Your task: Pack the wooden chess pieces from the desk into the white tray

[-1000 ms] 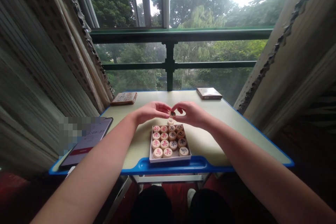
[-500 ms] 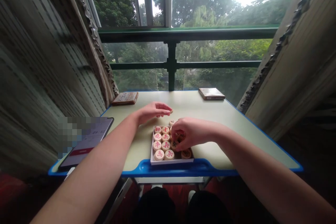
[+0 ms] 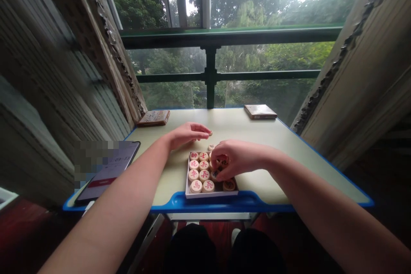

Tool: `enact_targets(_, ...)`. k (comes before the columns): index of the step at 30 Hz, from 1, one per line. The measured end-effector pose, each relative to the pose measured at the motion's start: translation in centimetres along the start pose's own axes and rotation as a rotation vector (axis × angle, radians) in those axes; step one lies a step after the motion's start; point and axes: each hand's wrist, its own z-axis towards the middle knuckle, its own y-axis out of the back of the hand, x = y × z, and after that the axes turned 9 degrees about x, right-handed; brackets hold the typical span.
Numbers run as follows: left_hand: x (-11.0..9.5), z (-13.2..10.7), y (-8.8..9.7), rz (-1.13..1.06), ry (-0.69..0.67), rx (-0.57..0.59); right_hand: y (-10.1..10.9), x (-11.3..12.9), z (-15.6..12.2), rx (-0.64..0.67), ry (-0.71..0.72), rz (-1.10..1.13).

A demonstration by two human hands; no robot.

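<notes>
A shallow white box [image 3: 212, 195] near the front edge holds rows of round wooden Chinese chess pieces. Red characters mark the left columns, such as the piece [image 3: 208, 186] in the front row. My right hand [image 3: 236, 156] reaches over the box's right half, thumb and fingers closed on a Chinese chess piece [image 3: 215, 175] there; the hand hides several pieces. Beyond the box, my left hand [image 3: 192, 132] is held low over the table, a Chinese chess piece [image 3: 210, 133] between its thumb and fingertips. One loose piece [image 3: 211, 147] lies just behind the box.
On the cream table [image 3: 285, 171] with a blue rim, a flat box [image 3: 154, 117] lies back left and another flat box [image 3: 260, 111] back right. A phone [image 3: 111, 173] rests at the left edge. Behind stands a window with a green railing [image 3: 231, 37], curtains on both sides.
The whole view has shifted slightly, so the table sits a little higher. Both hands keep nearly the same places; the fingers of my right hand stay at the piece in the box.
</notes>
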Motion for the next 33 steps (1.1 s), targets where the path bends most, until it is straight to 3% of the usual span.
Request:
enact_targets(7,0.2,0.1,0.1,-0.025,-0.018,-0.004,0.1,1.2,-0.5,0.026,0.271,-0.046)
enact_targets(13,0.3,0.2,0.1,-0.036,-0.009,-0.006,-0.3,1.1,-0.3,-0.115,0.14,-0.128)
enact_targets(27,0.4,0.2,0.1,-0.027,-0.03,-0.033,-0.2,0.9,-0.1,-0.05,0.225,-0.097)
enact_targets(33,0.7,0.5,0.3,-0.049,-0.041,-0.079,0.0,1.7,-0.5,0.064,0.314,-0.161)
